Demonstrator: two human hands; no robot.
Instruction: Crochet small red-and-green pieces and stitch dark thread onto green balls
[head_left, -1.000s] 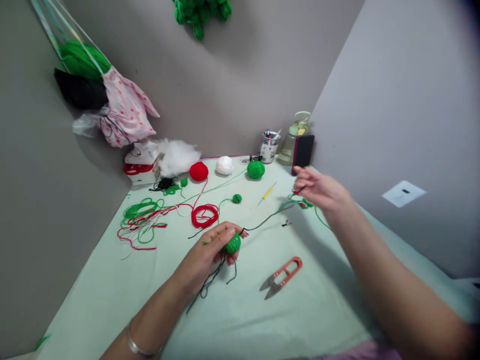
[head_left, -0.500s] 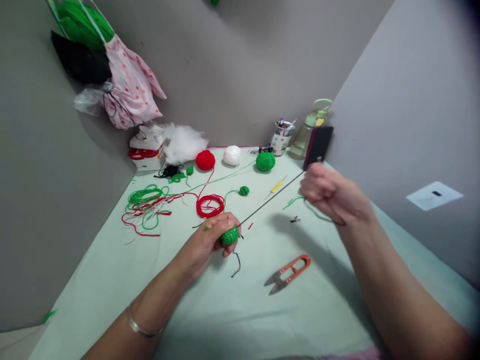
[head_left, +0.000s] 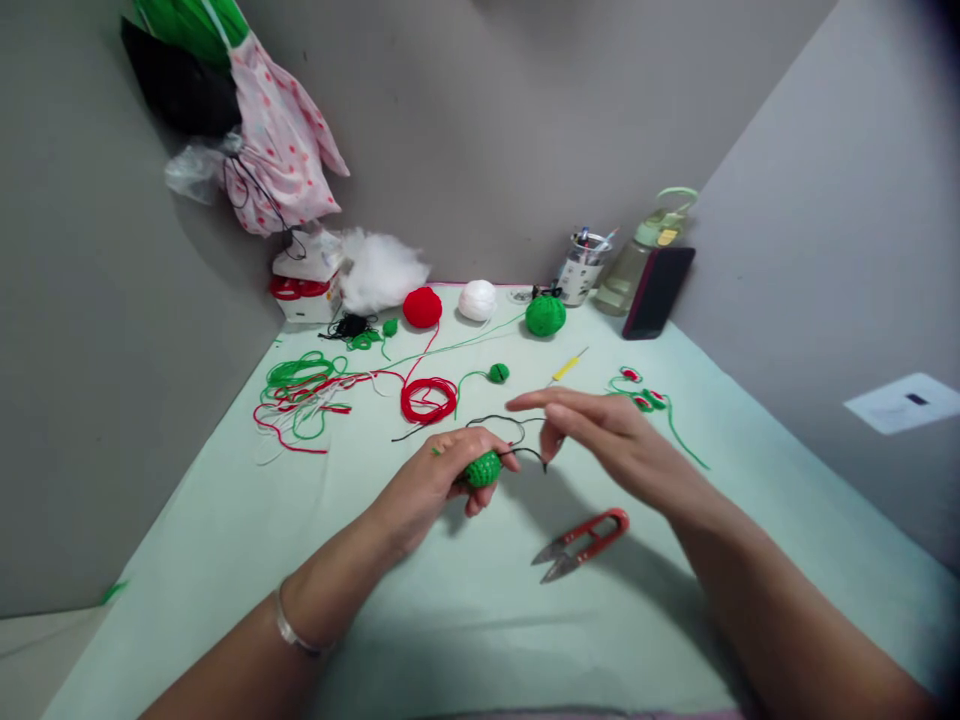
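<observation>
In the head view, my left hand (head_left: pixel 442 470) is closed around a small green crocheted piece (head_left: pixel 483 469), whose stitched face shows between thumb and fingers. Black yarn (head_left: pixel 529 453) comes out of the piece and curves toward my right hand (head_left: pixel 592 430). That hand hovers just to the right, index finger stretched out and the other fingers partly bent. The black yarn passes close to its fingertips, and more of it lies in a loose loop behind. Red-handled thread snips (head_left: pixel 581 545) lie on the table below my right hand, blades apart.
Red yarn ball (head_left: pixel 422 308), white yarn ball (head_left: pixel 477 300) and green yarn ball (head_left: pixel 545 316) sit at the back. Tangled yarn (head_left: pixel 304 385) lies left, beside a red coil (head_left: pixel 428 400). A yellow-handled hook (head_left: pixel 567 368), phone (head_left: pixel 660 293), bottle (head_left: pixel 626 265) and pen cup (head_left: pixel 583 270) are farther right.
My right hand has come down and left toward the green piece, its fist loosened. The black yarn, stretched taut before, now hangs slack. My left hand still grips the crocheted piece.
</observation>
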